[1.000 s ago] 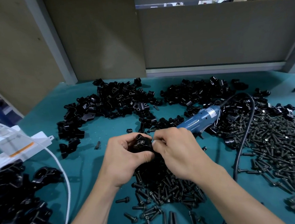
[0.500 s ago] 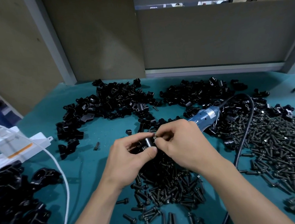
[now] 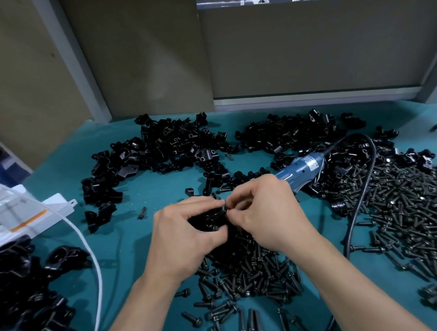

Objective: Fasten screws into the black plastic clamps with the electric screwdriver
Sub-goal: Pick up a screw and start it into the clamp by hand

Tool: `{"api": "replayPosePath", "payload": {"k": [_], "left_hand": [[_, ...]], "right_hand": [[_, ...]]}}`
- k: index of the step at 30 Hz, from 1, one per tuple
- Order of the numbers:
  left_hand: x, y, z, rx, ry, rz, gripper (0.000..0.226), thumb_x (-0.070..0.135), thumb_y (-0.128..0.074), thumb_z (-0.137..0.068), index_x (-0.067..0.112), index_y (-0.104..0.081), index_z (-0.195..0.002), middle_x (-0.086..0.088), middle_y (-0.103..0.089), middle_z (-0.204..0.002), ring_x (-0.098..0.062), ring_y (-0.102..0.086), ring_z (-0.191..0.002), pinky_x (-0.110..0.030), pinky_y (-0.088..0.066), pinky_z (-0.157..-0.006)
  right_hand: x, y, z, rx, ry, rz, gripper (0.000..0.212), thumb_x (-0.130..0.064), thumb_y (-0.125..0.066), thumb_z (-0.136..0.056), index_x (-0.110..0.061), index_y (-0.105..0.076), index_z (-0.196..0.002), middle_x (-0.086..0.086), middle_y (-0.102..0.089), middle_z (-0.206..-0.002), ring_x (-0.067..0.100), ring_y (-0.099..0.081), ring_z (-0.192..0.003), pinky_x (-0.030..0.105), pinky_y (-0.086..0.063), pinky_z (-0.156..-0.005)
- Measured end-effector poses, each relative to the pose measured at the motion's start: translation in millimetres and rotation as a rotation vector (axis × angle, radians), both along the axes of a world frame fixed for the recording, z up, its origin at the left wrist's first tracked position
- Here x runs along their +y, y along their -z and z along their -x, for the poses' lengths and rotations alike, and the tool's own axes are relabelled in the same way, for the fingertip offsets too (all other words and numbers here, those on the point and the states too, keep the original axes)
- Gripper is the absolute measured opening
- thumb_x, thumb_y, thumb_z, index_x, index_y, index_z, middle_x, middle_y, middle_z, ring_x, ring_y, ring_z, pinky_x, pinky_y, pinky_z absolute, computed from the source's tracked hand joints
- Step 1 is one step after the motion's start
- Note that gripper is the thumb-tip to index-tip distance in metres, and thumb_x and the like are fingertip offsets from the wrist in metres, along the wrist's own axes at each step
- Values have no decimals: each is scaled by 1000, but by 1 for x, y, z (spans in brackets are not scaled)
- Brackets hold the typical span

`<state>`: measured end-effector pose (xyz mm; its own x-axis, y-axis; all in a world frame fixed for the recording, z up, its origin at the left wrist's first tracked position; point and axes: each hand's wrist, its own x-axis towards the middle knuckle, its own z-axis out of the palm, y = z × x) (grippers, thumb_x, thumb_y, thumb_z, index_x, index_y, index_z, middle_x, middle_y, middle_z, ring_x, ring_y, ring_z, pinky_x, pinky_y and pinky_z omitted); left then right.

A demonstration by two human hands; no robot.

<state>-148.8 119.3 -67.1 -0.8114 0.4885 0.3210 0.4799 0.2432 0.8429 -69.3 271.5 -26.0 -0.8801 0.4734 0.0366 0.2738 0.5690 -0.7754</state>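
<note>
We work over a matte teal mat (image 3: 146, 253), where a white cable (image 3: 94, 258) curves down the left side past glossy moulded black parts (image 3: 18, 301). Our left hand (image 3: 187, 239) curls round one black plastic clamp (image 3: 211, 218). Our right hand (image 3: 266, 214) pinches a small dark screw (image 3: 226, 207) at the clamp's right edge. Threaded screws (image 3: 248, 273) lie heaped under both wrists. Just behind the right knuckles lies the blue electric screwdriver (image 3: 302, 170), its black cord (image 3: 358, 200) looping rightward
</note>
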Motion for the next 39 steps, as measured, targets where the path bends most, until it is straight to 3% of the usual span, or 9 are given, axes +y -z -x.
{"api": "replayPosePath", "payload": {"k": [5,7,14,17,21,26,29,33,39], "left_hand": [[7,-4,0,-238,50,-105,30,36,-81,-58,41,-84,-87,3,-77,-72,-8,-69,-63,-33,-59,-56],[11,-4,-2,-334,71,-210,33,36,-81,-58,34,-84,-91,-4,-78,-75,-14,-70,-65,-37,-60,-61],[10,-1,7,-538,132,-377,21,25,-91,-69,19,-79,-84,-4,-71,-71,-10,-53,-53,-14,-43,-52],[4,-3,16,-603,19,-441,1,18,-76,-87,18,-76,-86,-10,-77,-85,-8,-53,-57,-16,-40,-53],[5,-2,18,-591,-91,-455,9,14,-62,-101,17,-69,-95,-7,-75,-92,-8,-52,-62,-24,-38,-62],[8,2,18,-554,-101,-444,10,19,-59,-105,17,-67,-98,1,-72,-82,-8,-47,-59,-20,-39,-61],[8,4,20,-537,-85,-458,6,15,-60,-104,17,-66,-104,-1,-68,-73,-9,-50,-60,-14,-42,-56],[8,9,24,-498,-93,-422,12,12,-65,-101,23,-66,-106,-8,-63,-76,-11,-55,-63,-25,-42,-65],[6,8,26,-505,-173,-501,9,17,-67,-100,25,-68,-103,-3,-72,-78,-9,-51,-58,-20,-44,-61]], "right_hand": [[0,-13,-3,90,-99,-311,19,-16,-80,-83,-34,-76,-82,-16,-69,-70,6,-65,-72,26,-57,-69],[8,-19,-6,102,-128,-343,17,-17,-80,-81,-34,-78,-84,-15,-71,-70,7,-66,-72,31,-60,-73],[24,-27,-12,181,-77,-245,16,-13,-83,-80,-29,-80,-78,-18,-69,-64,0,-65,-64,8,-48,-62],[38,-35,-13,-44,-149,-279,20,-12,-80,-80,-30,-79,-71,-22,-70,-63,-3,-66,-59,7,-48,-55],[43,-22,-12,-401,-163,-309,19,-10,-77,-82,-27,-79,-73,-10,-73,-64,7,-68,-56,20,-57,-56],[41,-20,-9,-300,-83,-372,19,-11,-80,-77,-28,-73,-70,-7,-71,-64,12,-69,-56,28,-60,-57],[32,-27,-11,-445,-219,-328,19,-11,-87,-72,-25,-77,-66,-9,-72,-59,10,-72,-58,29,-63,-60],[20,-29,-15,-601,-296,-329,17,-6,-90,-69,-17,-77,-72,0,-76,-68,21,-77,-71,40,-66,-72],[18,-39,-19,-671,-315,-324,19,-11,-94,-67,-19,-77,-70,-6,-73,-62,14,-74,-64,32,-64,-64]]}}
